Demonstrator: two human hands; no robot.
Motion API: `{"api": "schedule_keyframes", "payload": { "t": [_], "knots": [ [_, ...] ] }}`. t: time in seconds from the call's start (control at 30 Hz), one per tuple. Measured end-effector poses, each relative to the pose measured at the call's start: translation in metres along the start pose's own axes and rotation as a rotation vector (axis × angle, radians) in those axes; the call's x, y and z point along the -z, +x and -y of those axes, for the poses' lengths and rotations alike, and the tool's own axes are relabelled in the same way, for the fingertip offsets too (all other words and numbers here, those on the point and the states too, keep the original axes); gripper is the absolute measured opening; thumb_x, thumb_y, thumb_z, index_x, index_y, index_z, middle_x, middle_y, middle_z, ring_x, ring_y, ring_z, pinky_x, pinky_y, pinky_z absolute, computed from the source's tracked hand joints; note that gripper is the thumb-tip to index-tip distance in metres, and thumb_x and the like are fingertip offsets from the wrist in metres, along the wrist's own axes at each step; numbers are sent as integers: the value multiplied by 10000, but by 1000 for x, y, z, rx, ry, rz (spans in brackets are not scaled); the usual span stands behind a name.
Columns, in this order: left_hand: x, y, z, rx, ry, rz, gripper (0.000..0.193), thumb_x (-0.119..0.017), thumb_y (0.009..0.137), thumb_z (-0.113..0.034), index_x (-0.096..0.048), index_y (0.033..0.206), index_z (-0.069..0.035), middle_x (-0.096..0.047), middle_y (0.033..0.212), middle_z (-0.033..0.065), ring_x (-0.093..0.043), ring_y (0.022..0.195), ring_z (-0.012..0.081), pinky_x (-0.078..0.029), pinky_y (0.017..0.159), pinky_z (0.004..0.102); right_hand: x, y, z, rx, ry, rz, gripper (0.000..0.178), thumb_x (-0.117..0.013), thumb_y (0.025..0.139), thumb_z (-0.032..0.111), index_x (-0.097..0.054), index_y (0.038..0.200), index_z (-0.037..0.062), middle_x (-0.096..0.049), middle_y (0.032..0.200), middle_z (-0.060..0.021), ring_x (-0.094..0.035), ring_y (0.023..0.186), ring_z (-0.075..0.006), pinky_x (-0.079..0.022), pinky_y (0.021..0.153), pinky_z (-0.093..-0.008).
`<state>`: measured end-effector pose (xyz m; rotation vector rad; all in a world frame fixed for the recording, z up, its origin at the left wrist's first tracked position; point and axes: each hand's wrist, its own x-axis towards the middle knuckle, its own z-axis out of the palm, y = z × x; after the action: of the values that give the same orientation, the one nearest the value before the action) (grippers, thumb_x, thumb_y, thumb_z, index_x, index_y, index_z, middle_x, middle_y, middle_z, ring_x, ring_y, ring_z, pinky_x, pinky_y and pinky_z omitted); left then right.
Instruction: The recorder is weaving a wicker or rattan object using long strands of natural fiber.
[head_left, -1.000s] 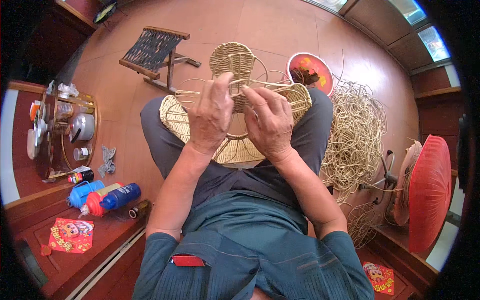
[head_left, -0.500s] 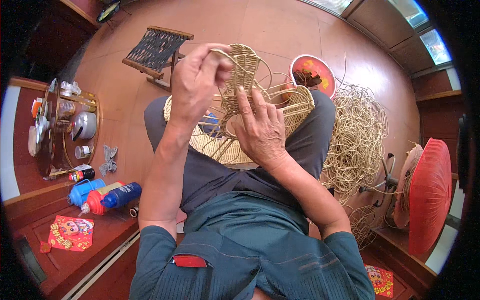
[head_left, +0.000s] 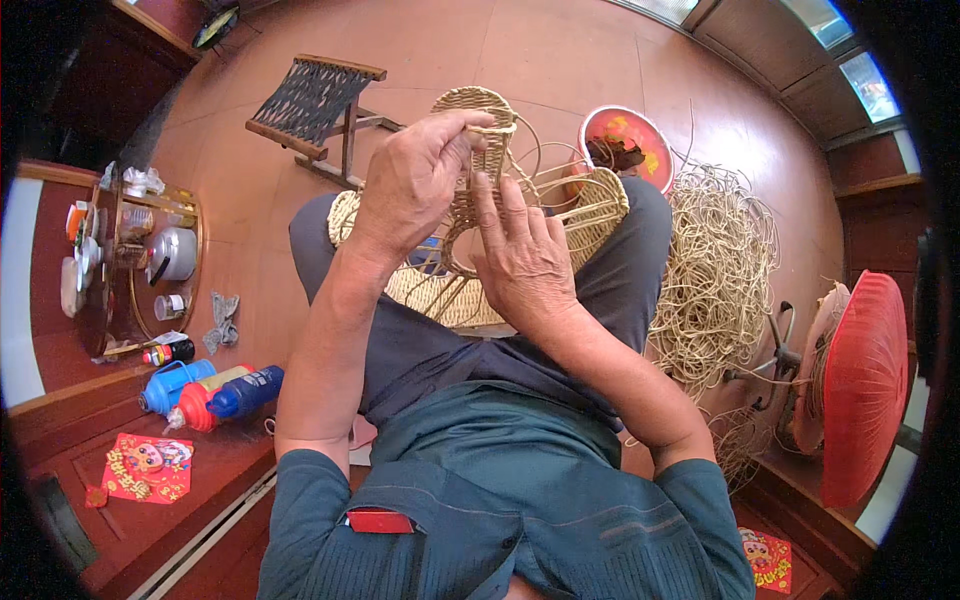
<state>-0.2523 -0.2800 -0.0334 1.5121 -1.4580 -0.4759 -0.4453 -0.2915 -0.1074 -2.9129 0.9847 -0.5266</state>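
Observation:
A straw-coloured woven piece [head_left: 478, 100] with petal-like panels and open spokes lies across my knees. My left hand [head_left: 415, 185] is closed in a pinch at the upper panel, on a straw-coloured cord [head_left: 499, 131] that crosses the weave. My right hand [head_left: 530, 255] grips the piece just below, its index and middle fingers laid along the panel; its thumb is mostly hidden. Loose cord loops stick out to the right of the panel. A further woven panel [head_left: 597, 205] rests against my right knee.
A big tangle of straw cord [head_left: 715, 280] covers the floor at right, beside a red basin [head_left: 640, 145] and a red-covered fan [head_left: 862, 385]. A folding stool [head_left: 310, 105] stands ahead. At left are a rack with a kettle [head_left: 172, 253] and several flasks [head_left: 245, 390].
My left hand has come down and right, closer to the panel, drawing the cord's raised loop in against the weave. My right hand stays nearly in place.

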Motion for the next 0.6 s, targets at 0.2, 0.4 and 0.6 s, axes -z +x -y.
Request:
{"api": "schedule_keyframes", "payload": {
  "t": [0.2,0.4,0.6],
  "knots": [
    [-14,-16,7,-66,212,-137,257,-664,1122,-127,-723,1354,-35,-782,990,111,-728,794,140,-589,677,308,1,1,0,6,25,-23,958,-800,911,300,-375,1744,89,-510,1597,-267,-630,1261,-371,-492,1030,-472],
    [-32,-26,-5,13,307,-159,234,-630,1104,-86,-563,1326,-57,-757,1058,225,-784,909,421,-599,761,527,-2,3,-1,19,133,-117,822,-738,968,284,-431,1695,56,-541,1546,-276,-660,1125,-365,-498,957,-466],
    [-38,-14,0,81,288,-109,189,-619,1103,-94,-525,1264,-65,-748,1057,253,-749,979,510,-572,795,590,-7,1,-3,-3,170,-134,790,-758,957,271,-470,1665,74,-542,1547,-267,-658,1161,-376,-501,971,-480]
  ]
}}
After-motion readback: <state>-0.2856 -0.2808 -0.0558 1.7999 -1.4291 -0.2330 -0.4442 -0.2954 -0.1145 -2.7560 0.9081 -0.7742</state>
